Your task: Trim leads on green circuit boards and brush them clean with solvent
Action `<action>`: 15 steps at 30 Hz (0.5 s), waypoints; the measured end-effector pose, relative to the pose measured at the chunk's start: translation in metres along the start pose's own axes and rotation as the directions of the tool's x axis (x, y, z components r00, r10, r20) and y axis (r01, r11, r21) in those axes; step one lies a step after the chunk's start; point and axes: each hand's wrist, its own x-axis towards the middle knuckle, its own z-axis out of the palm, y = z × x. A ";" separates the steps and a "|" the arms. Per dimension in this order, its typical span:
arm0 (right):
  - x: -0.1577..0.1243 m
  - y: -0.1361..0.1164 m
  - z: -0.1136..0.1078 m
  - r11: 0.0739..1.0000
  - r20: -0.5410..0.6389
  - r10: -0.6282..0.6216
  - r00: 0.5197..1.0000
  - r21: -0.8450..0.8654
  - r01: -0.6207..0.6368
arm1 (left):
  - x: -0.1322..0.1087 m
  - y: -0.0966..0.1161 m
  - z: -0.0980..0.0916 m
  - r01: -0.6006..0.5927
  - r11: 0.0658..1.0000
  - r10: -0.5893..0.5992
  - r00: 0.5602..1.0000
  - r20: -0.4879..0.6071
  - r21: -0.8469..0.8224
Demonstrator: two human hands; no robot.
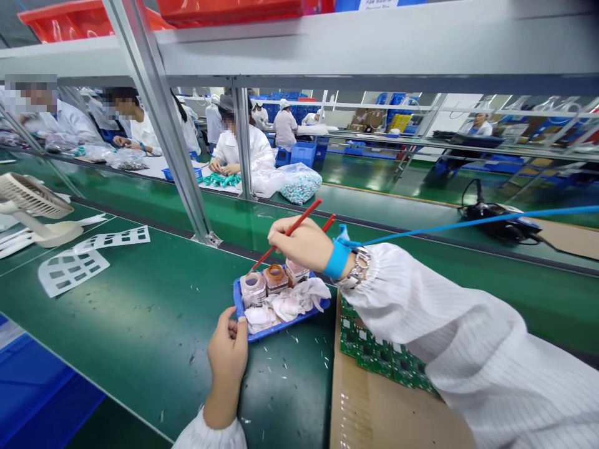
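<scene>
My right hand (306,243) is closed on a slim red paintbrush (294,226), its tip slanting down to the mouth of a whitish glass jar (253,289). A second red stick (329,222) shows behind that hand; its lower part is hidden. My left hand (229,349) pinches the near left rim of a small blue tray (276,330). Inside the tray stand the whitish jar, an amber-rimmed jar (276,278) and a third, partly covered jar (296,272). Crumpled white cloth (299,300) lies in front of them. A blue wrist strap (337,259) circles my right wrist, with its cord trailing right.
Green circuit boards (374,355) lie on cardboard (374,405) under my right forearm. A metal post (163,118) rises behind the tray, below an overhead shelf (374,47). White cut-out sheets (77,271) and a small fan (37,209) are at left. Co-workers sit across the line.
</scene>
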 end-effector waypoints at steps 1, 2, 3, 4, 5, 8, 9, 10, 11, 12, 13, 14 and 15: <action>-0.002 0.000 -0.004 1.000 -0.026 0.015 1.000 0.022 -0.015 | 0.000 0.000 0.000 0.000 1.000 0.000 1.000 0.000 0.001; -0.005 0.000 -0.007 0.998 -0.037 0.033 0.999 0.049 -0.031 | 0.000 0.000 0.000 0.000 1.000 0.000 1.000 0.001 0.001; -0.008 0.000 -0.009 0.996 -0.034 0.049 0.998 0.071 -0.046 | 0.000 0.001 0.000 0.001 1.000 -0.001 1.000 0.002 0.001; -0.010 0.002 -0.010 0.995 -0.022 0.057 0.998 0.082 -0.055 | 0.001 0.001 0.000 0.003 1.000 -0.003 1.000 0.002 0.001; -0.013 0.003 -0.010 0.995 -0.008 0.059 0.998 0.079 -0.058 | 0.001 0.001 0.000 0.005 1.000 -0.005 1.000 0.001 0.002; -0.017 0.008 -0.011 0.997 0.000 0.067 0.998 0.039 -0.067 | 0.001 0.001 0.000 0.014 1.000 -0.014 1.000 0.000 0.005; -0.018 0.009 -0.011 0.997 -0.021 0.075 0.997 0.033 -0.074 | 0.000 0.001 0.000 0.014 1.000 -0.014 1.000 0.002 0.006; -0.019 0.009 -0.012 0.996 -0.043 0.083 0.996 0.034 -0.082 | 0.000 0.001 0.000 0.014 1.000 -0.014 1.000 0.004 0.006; -0.020 0.008 -0.013 0.996 -0.063 0.088 0.994 0.037 -0.085 | 0.000 0.001 0.000 0.011 1.000 -0.011 1.000 0.008 0.005; -0.022 0.007 -0.013 0.996 -0.072 0.085 0.994 0.038 -0.083 | 0.000 0.001 0.000 0.008 1.000 -0.008 1.000 0.011 0.005; -0.023 0.005 -0.012 0.997 -0.067 0.075 0.995 0.037 -0.072 | 0.000 0.001 0.000 0.005 1.000 -0.005 1.000 0.013 0.006; -0.024 0.003 -0.010 0.998 -0.048 0.061 0.997 0.038 -0.059 | 0.000 0.001 0.000 0.002 1.000 -0.002 1.000 0.014 0.008; -0.026 0.002 -0.007 0.998 -0.021 0.045 0.999 0.040 -0.044 | 0.000 0.002 0.000 0.000 1.000 0.000 1.000 0.012 0.012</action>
